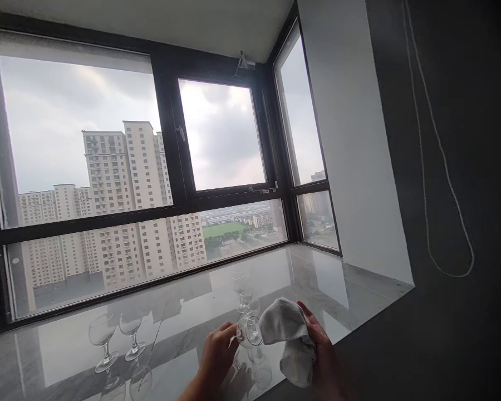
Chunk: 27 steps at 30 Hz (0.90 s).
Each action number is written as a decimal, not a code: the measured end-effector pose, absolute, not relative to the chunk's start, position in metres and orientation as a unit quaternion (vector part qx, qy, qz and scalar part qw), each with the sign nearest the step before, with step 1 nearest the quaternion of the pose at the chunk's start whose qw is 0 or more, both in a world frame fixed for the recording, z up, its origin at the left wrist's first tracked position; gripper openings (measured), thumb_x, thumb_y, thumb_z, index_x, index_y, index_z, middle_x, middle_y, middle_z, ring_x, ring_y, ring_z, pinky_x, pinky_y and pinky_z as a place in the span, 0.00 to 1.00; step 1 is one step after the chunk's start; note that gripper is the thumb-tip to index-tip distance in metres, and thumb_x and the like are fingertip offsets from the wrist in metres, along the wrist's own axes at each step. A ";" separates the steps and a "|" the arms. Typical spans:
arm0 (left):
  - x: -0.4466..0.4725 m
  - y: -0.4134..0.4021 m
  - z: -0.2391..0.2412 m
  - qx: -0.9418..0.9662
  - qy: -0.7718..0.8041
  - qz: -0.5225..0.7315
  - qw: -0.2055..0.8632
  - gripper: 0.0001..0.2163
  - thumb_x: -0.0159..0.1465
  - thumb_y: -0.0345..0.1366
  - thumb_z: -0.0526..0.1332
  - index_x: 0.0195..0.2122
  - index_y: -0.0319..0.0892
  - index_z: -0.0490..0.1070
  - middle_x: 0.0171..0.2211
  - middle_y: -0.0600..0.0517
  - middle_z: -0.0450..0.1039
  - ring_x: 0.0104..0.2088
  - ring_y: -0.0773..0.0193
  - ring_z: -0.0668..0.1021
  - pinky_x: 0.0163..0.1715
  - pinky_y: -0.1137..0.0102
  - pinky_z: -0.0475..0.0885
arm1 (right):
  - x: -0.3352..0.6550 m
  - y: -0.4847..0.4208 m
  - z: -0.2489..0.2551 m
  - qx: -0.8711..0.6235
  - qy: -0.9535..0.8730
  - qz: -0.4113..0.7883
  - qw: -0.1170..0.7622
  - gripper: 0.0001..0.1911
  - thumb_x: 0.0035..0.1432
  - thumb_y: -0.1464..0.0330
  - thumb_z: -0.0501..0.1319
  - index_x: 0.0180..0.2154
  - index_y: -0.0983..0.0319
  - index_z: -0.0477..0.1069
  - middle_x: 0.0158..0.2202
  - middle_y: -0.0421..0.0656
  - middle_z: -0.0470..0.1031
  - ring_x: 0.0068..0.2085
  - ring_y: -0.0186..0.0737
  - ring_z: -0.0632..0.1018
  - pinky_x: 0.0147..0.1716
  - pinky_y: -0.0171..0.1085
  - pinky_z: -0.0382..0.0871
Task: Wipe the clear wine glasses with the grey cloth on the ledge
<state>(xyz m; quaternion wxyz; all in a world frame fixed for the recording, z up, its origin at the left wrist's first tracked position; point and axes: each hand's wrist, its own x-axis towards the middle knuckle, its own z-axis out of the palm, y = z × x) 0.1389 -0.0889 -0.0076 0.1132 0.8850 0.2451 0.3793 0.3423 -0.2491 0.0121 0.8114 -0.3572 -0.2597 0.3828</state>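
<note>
My left hand (pixel 217 350) is closed around a clear stemmed glass (pixel 245 332), which is tilted, its round end toward the cloth. A crumpled white cloth (pixel 284 322) hangs from my right hand (pixel 319 344), whose fingers are wrapped behind it. The cloth is right beside the glass; whether they touch I cannot tell. Just behind them, more clear stemmed glasses (pixel 239 284) stand on the glossy sill, partly overlapping. Farther left, two more stand upright, a nearer glass (pixel 102 331) and another glass (pixel 131 324) close to it.
The glossy grey windowsill (pixel 183 312) reflects the glasses and window. Dark window frames (pixel 87 223) border it at the back, with a handle (pixel 180 132) on one pane. A white wall edge (pixel 359 145) and a looped cord (pixel 451 189) are to the right.
</note>
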 end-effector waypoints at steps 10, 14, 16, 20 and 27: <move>0.145 -0.089 -0.014 0.892 0.219 0.364 0.157 0.10 0.63 0.29 0.58 0.30 0.47 0.79 0.31 0.50 0.77 0.29 0.63 0.76 0.31 0.73 0.65 | 0.303 -0.232 0.005 -0.499 -0.434 0.045 0.749 0.20 0.56 0.60 0.60 0.50 0.58 0.72 0.34 0.42 0.79 0.35 0.42 0.80 0.37 0.36 0.73; 0.143 -0.094 -0.014 0.903 0.186 0.366 0.124 0.10 0.65 0.32 0.59 0.34 0.51 0.80 0.31 0.50 0.78 0.29 0.62 0.79 0.31 0.73 0.66 | 0.293 -0.228 -0.002 -0.539 -0.511 -0.093 0.663 0.23 0.55 0.67 0.56 0.53 0.52 0.73 0.32 0.41 0.80 0.33 0.45 0.81 0.36 0.37 0.73; 0.143 -0.097 -0.013 0.903 0.185 0.373 0.110 0.09 0.64 0.32 0.60 0.34 0.51 0.80 0.29 0.50 0.78 0.28 0.62 0.79 0.30 0.73 0.67 | 0.290 -0.227 -0.005 -0.552 -0.528 -0.107 0.636 0.24 0.52 0.69 0.56 0.51 0.51 0.74 0.32 0.41 0.81 0.33 0.46 0.81 0.34 0.37 0.73; 0.142 -0.099 -0.009 0.896 0.202 0.370 0.138 0.09 0.63 0.34 0.60 0.35 0.51 0.81 0.31 0.50 0.79 0.30 0.60 0.79 0.33 0.72 0.68 | 0.283 -0.226 -0.003 -0.552 -0.517 -0.049 0.652 0.21 0.52 0.68 0.57 0.49 0.53 0.73 0.30 0.41 0.80 0.31 0.44 0.80 0.34 0.37 0.72; 0.147 -0.091 -0.011 0.828 0.261 0.434 0.241 0.10 0.61 0.37 0.63 0.22 0.42 0.74 0.24 0.52 0.71 0.25 0.66 0.69 0.27 0.73 0.63 | 0.286 -0.233 0.023 -0.490 -0.418 0.118 0.756 0.26 0.54 0.55 0.61 0.52 0.60 0.67 0.27 0.38 0.76 0.28 0.40 0.77 0.30 0.33 0.71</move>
